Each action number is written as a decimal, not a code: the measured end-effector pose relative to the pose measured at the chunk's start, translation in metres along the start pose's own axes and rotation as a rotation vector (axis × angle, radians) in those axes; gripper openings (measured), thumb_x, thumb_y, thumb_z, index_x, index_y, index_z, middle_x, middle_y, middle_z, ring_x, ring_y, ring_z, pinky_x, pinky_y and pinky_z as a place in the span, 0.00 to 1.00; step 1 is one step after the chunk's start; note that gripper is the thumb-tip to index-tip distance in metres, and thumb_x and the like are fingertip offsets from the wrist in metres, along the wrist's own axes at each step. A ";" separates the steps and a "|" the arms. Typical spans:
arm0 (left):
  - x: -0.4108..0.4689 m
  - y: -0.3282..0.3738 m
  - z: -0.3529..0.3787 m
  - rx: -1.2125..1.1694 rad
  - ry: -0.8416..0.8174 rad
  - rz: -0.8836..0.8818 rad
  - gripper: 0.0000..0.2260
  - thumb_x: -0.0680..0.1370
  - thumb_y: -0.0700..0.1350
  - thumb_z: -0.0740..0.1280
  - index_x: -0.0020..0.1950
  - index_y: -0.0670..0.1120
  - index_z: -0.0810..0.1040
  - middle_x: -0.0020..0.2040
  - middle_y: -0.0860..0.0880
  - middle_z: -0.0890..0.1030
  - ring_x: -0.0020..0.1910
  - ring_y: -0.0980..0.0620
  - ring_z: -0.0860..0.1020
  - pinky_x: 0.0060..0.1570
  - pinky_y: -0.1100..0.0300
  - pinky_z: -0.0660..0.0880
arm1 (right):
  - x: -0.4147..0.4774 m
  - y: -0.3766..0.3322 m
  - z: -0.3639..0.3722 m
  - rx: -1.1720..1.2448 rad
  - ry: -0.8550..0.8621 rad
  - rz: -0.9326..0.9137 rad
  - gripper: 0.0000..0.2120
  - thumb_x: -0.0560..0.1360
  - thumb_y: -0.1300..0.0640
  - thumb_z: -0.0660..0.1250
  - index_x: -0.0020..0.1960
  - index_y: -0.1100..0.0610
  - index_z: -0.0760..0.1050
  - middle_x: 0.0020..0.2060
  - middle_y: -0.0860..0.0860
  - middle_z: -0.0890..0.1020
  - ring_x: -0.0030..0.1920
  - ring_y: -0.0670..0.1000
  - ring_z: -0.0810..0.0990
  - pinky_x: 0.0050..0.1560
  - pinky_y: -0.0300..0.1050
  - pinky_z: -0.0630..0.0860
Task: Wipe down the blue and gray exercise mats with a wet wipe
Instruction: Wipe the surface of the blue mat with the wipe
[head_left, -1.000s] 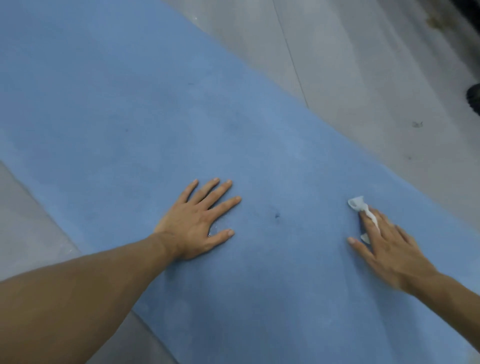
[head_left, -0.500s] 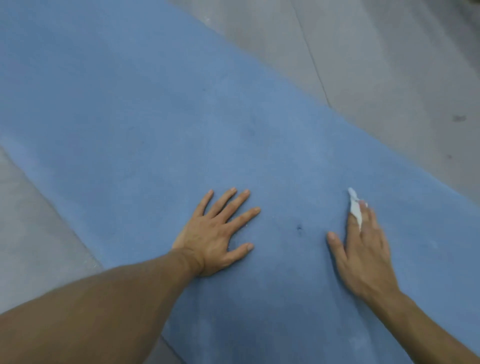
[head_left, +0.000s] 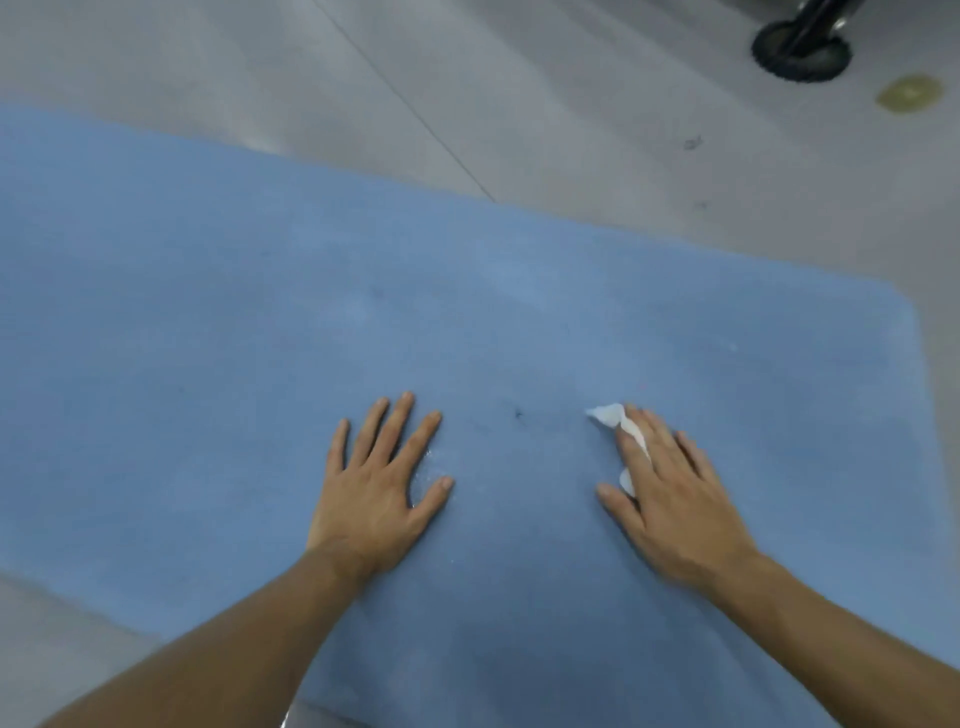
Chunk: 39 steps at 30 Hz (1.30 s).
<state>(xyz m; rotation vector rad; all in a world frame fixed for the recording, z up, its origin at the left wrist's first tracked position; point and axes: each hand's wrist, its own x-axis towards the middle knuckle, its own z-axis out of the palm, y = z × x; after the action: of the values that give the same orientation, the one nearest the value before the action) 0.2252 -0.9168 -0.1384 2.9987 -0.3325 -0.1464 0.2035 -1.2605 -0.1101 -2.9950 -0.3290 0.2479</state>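
Observation:
The blue exercise mat (head_left: 260, 322) lies flat on the floor and fills most of the view. My left hand (head_left: 376, 483) rests flat on it with fingers spread. To its right, my right hand (head_left: 670, 488) presses a crumpled white wet wipe (head_left: 610, 418) against the mat with straight fingers; the wipe sticks out past the fingertips and shows again beside the thumb. A small dark speck (head_left: 518, 413) sits on the mat between the two hands. No gray mat is in view.
Grey tiled floor (head_left: 545, 119) surrounds the mat at the top, right and lower left. A black round base with a pole (head_left: 800, 49) stands at the top right, beside a yellowish stain (head_left: 909, 92). The mat's right end (head_left: 904, 312) has a rounded corner.
The view has swung, so the mat's right end and the black base now show. My right hand with the wipe has slid left toward the dark speck. My left hand stays flat.

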 end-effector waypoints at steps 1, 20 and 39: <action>-0.001 0.000 0.000 -0.011 0.000 0.001 0.32 0.81 0.69 0.48 0.84 0.61 0.51 0.85 0.57 0.46 0.84 0.53 0.44 0.81 0.41 0.46 | 0.008 0.012 -0.002 0.005 0.004 0.103 0.38 0.81 0.33 0.43 0.84 0.54 0.51 0.84 0.49 0.54 0.83 0.49 0.50 0.81 0.51 0.50; -0.017 -0.019 -0.010 -0.226 0.005 0.040 0.30 0.82 0.61 0.48 0.82 0.51 0.64 0.83 0.55 0.56 0.83 0.53 0.53 0.81 0.49 0.50 | -0.064 -0.131 0.044 0.001 -0.053 -0.516 0.38 0.81 0.28 0.50 0.78 0.53 0.68 0.83 0.54 0.58 0.83 0.53 0.55 0.78 0.50 0.63; -0.028 -0.078 -0.015 -0.098 -0.004 -0.094 0.29 0.83 0.66 0.46 0.84 0.62 0.53 0.84 0.63 0.46 0.83 0.59 0.44 0.79 0.59 0.37 | 0.034 0.000 0.002 0.120 -0.001 0.232 0.43 0.80 0.30 0.46 0.85 0.56 0.44 0.84 0.53 0.45 0.84 0.53 0.44 0.82 0.53 0.49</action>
<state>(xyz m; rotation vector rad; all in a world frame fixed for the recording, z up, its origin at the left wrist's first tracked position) 0.2159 -0.8336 -0.1311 2.9183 -0.1799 -0.1714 0.2354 -1.2525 -0.1172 -2.9110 0.0341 0.2801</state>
